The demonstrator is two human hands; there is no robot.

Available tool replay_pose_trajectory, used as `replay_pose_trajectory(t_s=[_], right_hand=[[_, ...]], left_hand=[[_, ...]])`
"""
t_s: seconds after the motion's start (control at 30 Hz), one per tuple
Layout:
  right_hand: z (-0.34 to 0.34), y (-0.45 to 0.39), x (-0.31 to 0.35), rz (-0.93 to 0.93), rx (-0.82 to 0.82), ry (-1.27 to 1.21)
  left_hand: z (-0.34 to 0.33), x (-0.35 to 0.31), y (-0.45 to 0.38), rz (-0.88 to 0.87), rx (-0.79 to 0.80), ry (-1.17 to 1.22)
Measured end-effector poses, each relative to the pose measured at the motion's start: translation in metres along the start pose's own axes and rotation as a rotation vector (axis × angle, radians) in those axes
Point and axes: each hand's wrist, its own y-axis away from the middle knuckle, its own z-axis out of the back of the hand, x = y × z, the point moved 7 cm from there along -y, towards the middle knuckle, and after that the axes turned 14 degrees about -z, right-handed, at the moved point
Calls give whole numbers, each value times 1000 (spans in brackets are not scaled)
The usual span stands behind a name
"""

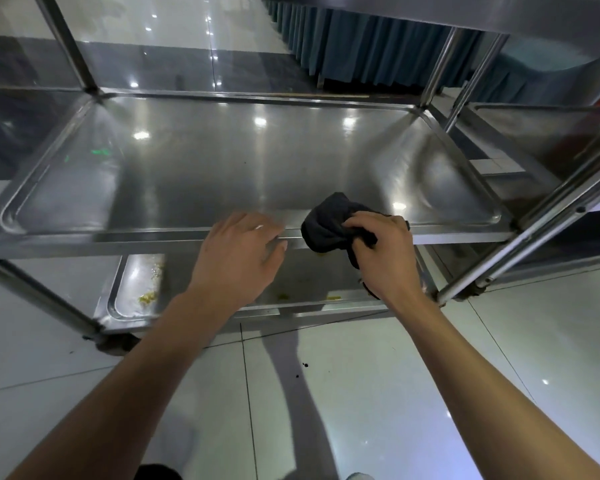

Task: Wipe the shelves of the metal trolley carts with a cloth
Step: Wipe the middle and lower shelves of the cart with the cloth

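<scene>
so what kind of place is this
Probably a canteen or banquet hall: a steel trolley cart, food scraps on its lower shelf, blue skirted tables on glossy tiled floor.

We have one view only, head-mounted, wide-angle, looking forward and steeply down. It sits close above the middle shelf (194, 161) of the metal trolley (84, 57), near its front edge, with both forearms reaching in from the bottom of the frame toward that edge. The tiled floor (361, 393) fills the lower third; the lower shelf (132, 289) shows beneath. Straight posts bow at the edges, so lens distortion is strong. The top right is probably an upper shelf's underside. No second view, so no overlap.
</scene>
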Motion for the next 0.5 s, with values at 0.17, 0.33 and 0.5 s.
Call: replay_pose_trajectory(t_s=[0.17,0.33,0.5], right_hand=[[-13,44,9,105,49,-94],[-51,75,13,207,148,-93],[-99,78,2,261,234,-84]], left_hand=[[8,5,41,47,33,35],[-7,34,80,135,153,25],[-42,59,111,283,301,63]])
